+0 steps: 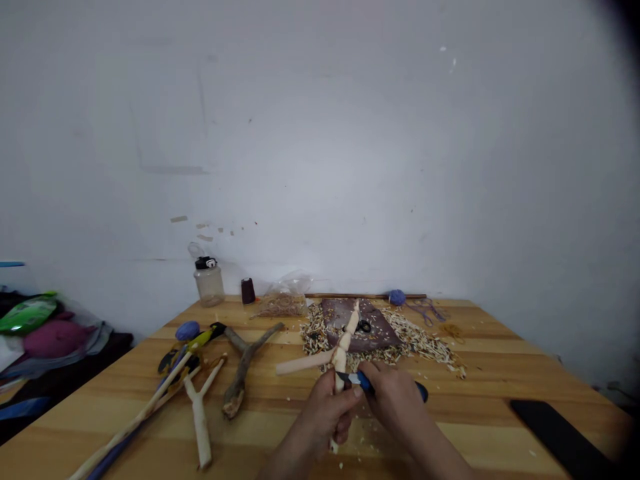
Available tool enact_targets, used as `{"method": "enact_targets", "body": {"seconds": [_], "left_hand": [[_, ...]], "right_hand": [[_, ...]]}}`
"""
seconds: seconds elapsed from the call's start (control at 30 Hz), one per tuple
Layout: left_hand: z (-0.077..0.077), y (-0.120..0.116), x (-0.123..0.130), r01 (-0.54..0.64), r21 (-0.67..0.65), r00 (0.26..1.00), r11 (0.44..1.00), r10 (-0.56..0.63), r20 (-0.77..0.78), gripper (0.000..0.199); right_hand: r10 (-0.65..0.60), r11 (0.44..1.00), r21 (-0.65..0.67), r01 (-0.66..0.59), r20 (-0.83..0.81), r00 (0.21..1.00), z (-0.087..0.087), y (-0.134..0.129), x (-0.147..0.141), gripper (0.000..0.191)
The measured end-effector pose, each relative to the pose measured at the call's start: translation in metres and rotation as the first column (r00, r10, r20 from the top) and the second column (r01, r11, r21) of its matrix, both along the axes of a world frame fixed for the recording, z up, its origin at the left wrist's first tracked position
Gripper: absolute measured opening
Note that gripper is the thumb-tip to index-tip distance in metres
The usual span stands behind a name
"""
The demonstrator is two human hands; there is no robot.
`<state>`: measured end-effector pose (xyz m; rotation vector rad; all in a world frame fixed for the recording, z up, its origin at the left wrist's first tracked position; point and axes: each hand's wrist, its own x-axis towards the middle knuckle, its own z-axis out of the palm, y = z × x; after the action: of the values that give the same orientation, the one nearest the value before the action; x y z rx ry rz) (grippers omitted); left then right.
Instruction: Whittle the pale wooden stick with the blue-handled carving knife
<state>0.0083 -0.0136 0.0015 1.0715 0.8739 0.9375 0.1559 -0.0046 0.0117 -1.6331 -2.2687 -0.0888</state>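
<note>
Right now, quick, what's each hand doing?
Left hand: closed around the pale forked stick.
Right hand: closed around the blue-handled knife, its blade at the stick.

- My left forearm (290,452) is slanting in bare from the lower edge, angling up and rightward.
- My left hand (327,410) is gripping with curled fingers, its thumb (350,399) pointing toward my right hand (393,395).
- My right forearm (435,450), also bare, is leaning in from the lower right.
- My right hand is holding a fist, its back showing, just beside the left.
</note>
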Motion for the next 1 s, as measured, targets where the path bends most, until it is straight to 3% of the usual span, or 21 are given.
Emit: {"method": "enact_targets", "body": {"seconds": [0.5, 1.0], "left_hand": [[-0.005, 0.0015, 0.0018, -0.019, 0.016, 1.0, 1.0, 0.019, -0.013, 0.042], [-0.0052, 0.0036, 0.001, -0.026, 0.067, 0.981, 0.997, 0.038, -0.188, 0.045]], "right_hand": [[-0.051, 0.999, 0.019, 0.049, 0.074, 0.996, 0.0054, -0.0028, -0.0028, 0.019], [-0.05, 0.998, -0.042, 0.056, 0.134, 0.99, 0.0054, -0.0057, -0.01, 0.023]]}}
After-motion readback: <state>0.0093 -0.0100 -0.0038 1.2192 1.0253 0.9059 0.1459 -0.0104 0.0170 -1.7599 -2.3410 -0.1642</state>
